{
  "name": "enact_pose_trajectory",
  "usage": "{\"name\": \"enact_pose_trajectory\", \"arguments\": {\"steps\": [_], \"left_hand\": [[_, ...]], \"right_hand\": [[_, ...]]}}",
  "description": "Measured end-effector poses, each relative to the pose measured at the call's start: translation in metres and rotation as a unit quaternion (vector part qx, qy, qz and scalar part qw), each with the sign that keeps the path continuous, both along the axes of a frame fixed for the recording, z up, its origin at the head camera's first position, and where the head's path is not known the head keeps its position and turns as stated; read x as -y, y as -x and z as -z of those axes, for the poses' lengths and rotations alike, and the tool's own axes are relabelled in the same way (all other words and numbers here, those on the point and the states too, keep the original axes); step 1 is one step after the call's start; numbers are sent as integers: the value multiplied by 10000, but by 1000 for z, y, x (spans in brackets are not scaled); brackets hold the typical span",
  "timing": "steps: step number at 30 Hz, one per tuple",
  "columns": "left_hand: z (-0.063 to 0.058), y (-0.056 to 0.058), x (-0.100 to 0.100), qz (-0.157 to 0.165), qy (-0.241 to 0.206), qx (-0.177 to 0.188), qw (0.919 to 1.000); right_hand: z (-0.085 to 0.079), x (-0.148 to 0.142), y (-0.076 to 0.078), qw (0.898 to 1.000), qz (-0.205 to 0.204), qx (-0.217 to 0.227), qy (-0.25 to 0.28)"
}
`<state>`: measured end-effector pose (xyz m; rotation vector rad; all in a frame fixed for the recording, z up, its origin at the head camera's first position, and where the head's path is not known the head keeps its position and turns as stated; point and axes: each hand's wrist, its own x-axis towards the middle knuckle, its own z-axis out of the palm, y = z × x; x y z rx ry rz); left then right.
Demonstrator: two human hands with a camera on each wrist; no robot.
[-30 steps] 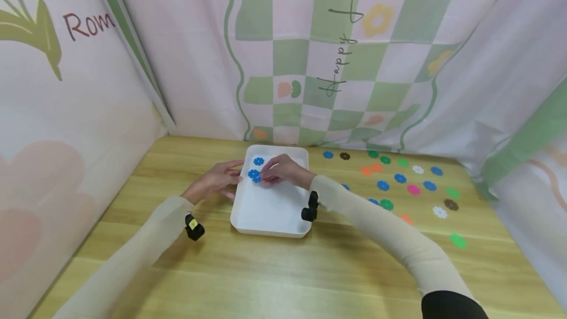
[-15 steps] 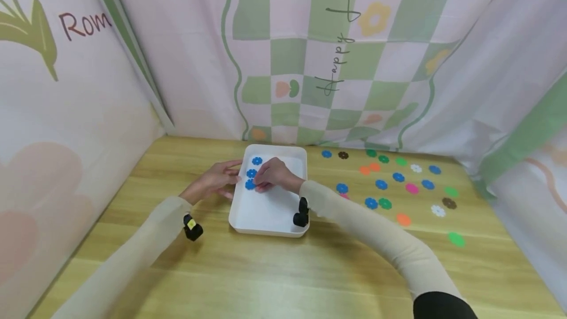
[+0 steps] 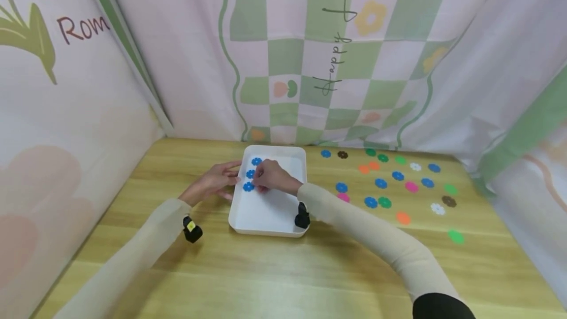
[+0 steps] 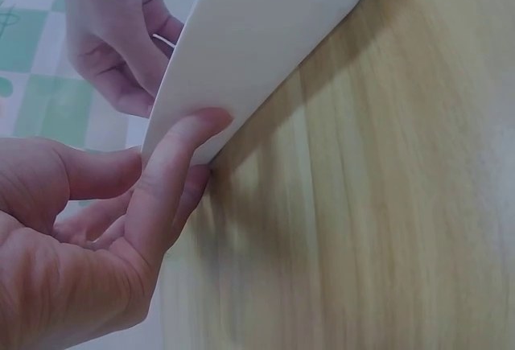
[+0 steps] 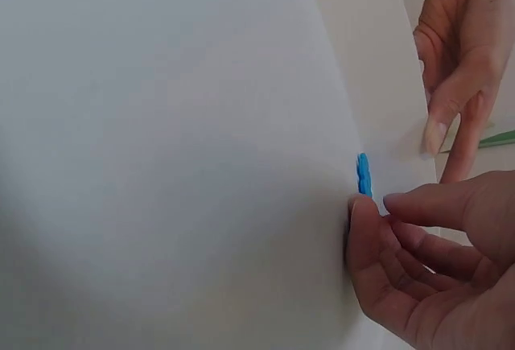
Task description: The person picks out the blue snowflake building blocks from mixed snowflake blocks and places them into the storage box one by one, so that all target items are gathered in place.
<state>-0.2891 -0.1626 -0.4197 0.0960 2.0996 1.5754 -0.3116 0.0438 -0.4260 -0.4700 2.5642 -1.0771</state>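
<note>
My left hand (image 3: 217, 179) grips the left wall of a white tray (image 3: 270, 223); in the left wrist view its thumb is at the rim and a finger lies against the outer wall. Three blue flower-shaped pieces form a column along the tray's left side: a far one (image 3: 256, 161), a middle one (image 3: 250, 174) and a near one (image 3: 248, 187). Over the tray, my right hand (image 3: 273, 176) has bent fingers with the tips right beside the middle and near pieces. In the right wrist view a blue piece (image 5: 364, 175) shows just past its fingertips, with a gap between thumb and forefinger.
Right of the tray, several flower-shaped pieces lie scattered on the wooden table (image 3: 283, 279), including a brown one (image 3: 342, 155), a pink one (image 3: 411, 187), an orange one (image 3: 403, 218) and a bright green one (image 3: 456, 237). A patterned curtain (image 3: 328, 63) hangs behind the table.
The lower blue pieces, bunched together a second ago, now stand apart in a column. My right hand moved toward me, then slightly back up. The left hand keeps its place at the tray.
</note>
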Motion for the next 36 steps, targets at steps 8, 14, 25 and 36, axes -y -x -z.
{"name": "enact_pose_trajectory", "arguments": {"steps": [8, 14, 25, 36], "left_hand": [[3, 1, 0, -35, -19, -22, 10000], [2, 0, -2, -85, 64, 8, 9999], [1, -2, -2, -162, 140, -33, 9998], [1, -2, -2, -165, 169, -39, 9997]], "right_hand": [[-10, -16, 5, 9991, -381, -116, 155], [-19, -35, 11, 9988, -268, -84, 393], [-24, -74, 20, 9944, -274, -499, 886], [-23, -115, 33, 9912, -46, -641, 1160]]}}
